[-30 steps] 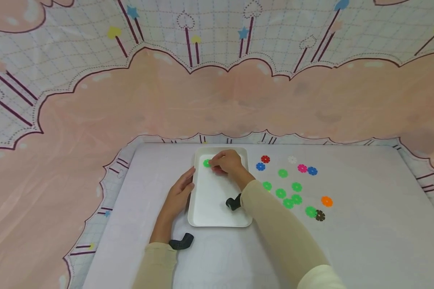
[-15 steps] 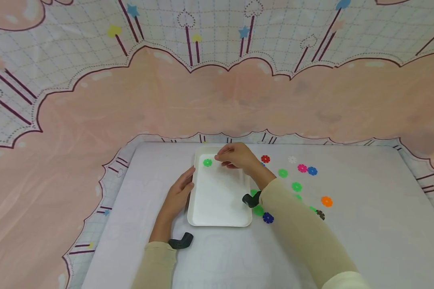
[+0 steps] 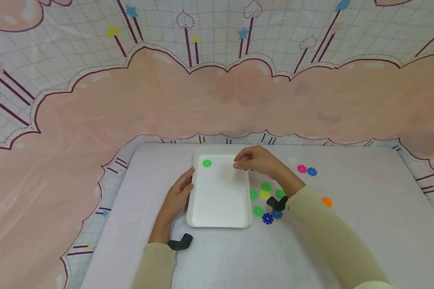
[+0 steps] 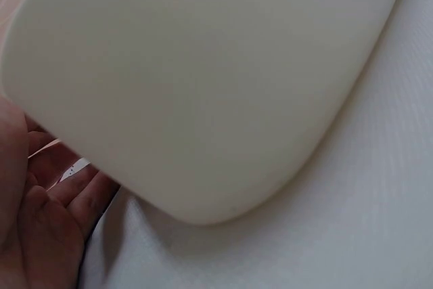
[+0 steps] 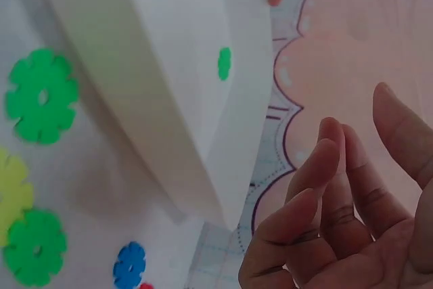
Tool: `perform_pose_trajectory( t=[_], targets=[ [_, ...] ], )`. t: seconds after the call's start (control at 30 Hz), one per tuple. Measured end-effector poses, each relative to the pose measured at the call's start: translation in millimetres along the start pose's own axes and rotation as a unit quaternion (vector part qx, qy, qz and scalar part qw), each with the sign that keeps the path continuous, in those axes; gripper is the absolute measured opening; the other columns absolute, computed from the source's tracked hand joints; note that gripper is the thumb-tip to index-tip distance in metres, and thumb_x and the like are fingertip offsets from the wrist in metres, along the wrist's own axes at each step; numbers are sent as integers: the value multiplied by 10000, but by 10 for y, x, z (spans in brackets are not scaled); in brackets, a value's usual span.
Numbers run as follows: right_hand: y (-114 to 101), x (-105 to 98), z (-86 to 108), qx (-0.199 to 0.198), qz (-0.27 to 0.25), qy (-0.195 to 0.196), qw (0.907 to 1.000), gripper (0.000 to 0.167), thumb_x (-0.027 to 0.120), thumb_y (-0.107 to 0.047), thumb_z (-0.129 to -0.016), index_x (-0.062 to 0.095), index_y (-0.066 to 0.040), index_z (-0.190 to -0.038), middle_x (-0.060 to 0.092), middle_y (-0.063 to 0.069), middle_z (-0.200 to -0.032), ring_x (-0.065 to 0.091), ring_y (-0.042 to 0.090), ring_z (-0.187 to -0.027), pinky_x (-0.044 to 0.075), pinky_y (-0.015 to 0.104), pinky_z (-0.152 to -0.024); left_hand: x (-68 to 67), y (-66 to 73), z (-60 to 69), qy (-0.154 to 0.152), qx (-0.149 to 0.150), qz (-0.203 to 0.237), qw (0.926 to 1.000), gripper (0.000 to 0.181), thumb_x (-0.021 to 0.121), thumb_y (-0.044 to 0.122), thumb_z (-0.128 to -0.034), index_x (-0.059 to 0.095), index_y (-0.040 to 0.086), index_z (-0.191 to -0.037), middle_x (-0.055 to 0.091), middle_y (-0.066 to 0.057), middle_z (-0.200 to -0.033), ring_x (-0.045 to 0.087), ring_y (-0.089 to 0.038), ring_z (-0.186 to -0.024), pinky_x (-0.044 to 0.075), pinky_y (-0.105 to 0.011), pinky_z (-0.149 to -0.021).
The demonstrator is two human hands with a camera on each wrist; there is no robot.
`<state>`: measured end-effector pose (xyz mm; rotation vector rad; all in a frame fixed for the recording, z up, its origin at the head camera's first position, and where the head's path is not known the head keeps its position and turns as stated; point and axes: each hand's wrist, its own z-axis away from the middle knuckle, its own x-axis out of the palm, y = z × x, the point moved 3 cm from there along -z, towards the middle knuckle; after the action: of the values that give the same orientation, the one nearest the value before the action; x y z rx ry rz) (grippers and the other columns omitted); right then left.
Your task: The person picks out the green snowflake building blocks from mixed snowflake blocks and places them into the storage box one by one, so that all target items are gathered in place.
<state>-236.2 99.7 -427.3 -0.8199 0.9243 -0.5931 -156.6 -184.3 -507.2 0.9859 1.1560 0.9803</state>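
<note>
Right grip (image 3: 259,160) hung loosely spread, empty, by tray (image 3: 220,200); left grip (image 3: 179,192) lay spread against opposite side; right sleeve (image 3: 332,230), dragged low, could have scattered discs (image 3: 256,211)

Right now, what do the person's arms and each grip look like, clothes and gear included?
Both arms wear long, plain beige sleeves; the right sleeve meets a paler cream section at the picture's bottom edge, and the left sleeve ends at the wrist. A black, curved device sits at each wrist. The left grip and right grip are gloveless. No cables show.
</note>
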Motion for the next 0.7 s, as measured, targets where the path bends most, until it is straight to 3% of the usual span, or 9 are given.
perform_pose_trajectory(
  t=[0.13, 0.33, 0.5, 0.7],
  targets=[
    [137, -73, 89, -17, 187, 58, 9998, 304, 800, -334, -888, 731, -153, -1122, 714, 32, -975, 616, 245, -951, 550, 430, -911, -9, -167, -65, 25, 78, 47, 10000, 507, 502, 147, -1070, 431, 257, -1560, 381, -2, -1638, 379, -256, -1513, 356, -507, -1214],
    [441, -95, 129, 52, 468, 109, 9988, 317, 804, -353, -881, 734, -165, -1126, 713, 32, -1001, 609, 229, -1006, 534, 342, -899, -22, -183, -80, 15, 162, 51, 9999, 509, 504, 143, -1070, 432, 273, -1557, 381, 9, -1637, 391, -255, -1506, 367, -508, -1208],
    [634, -64, 160, 281, 609, 87, 9977, 340, 822, -386, -855, 738, -188, -1119, 707, 26, -1046, 620, 225, -1037, 577, 345, -891, -16, -117, -57, -15, -2, 71, 10000, 524, 486, 101, -1070, 404, 205, -1577, 355, -33, -1653, 365, -282, -1519, 345, -517, -1218],
    [767, -43, 194, 387, 629, 99, 9972, 309, 807, -365, -877, 743, -177, -1115, 704, 27, -1047, 612, 230, -1009, 581, 321, -848, 3, 89, 37, -100, -5, 131, 9999, 524, 474, 73, -1067, 391, 138, -1580, 340, -61, -1660, 351, -298, -1525, 339, -517, -1222]
  ],
)
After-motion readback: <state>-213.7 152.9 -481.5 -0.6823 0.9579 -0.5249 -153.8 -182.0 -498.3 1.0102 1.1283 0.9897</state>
